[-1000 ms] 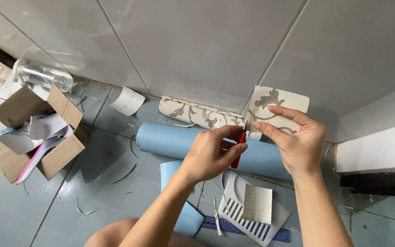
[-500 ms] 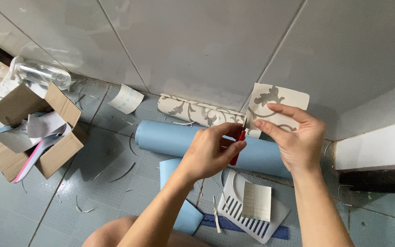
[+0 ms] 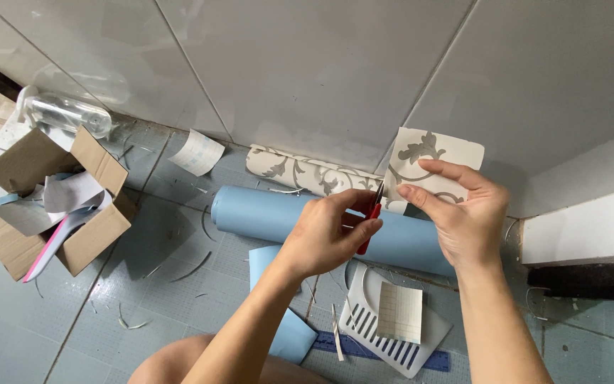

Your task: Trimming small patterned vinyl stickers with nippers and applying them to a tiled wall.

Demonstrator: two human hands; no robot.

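- My left hand (image 3: 325,238), at the centre of the frame, is closed around the red-handled scissors (image 3: 371,219); my fingers are curled through the grips and the blades point up toward the sheet.
- My right hand (image 3: 463,213), right of centre, pinches the cream patterned paper piece with grey leaf scrolls (image 3: 431,160), thumb in front and fingers behind, holding it upright before the pale wall tiles (image 3: 307,71).
- The scissor tips sit at the left edge of that piece, so I judge the trimming is under way but not finished; how deep the cut has gone is hidden by my fingers.
- The piece is already loose from the roll of the same cream patterned paper (image 3: 307,171) lying against the wall in the upper middle, so I take the cutting-off as done and the shaping as what is left.
- Just below that lies a light blue roll of sheet material (image 3: 278,213), with a flat blue sheet (image 3: 286,334) under my left forearm.
- Thin curved offcuts (image 3: 193,269) are scattered over the grey-blue floor tiles (image 3: 72,327) at lower left, which suggests a good deal of trimming is done.
- At the lower middle sit a white slotted plastic tray (image 3: 392,341) with a small gridded backing sheet (image 3: 401,311) on it, and a blue ruler (image 3: 392,353) beneath.
- At the left an open brown cardboard box (image 3: 87,235) holds paper scraps, with a clear plastic bottle (image 3: 65,114) behind it.
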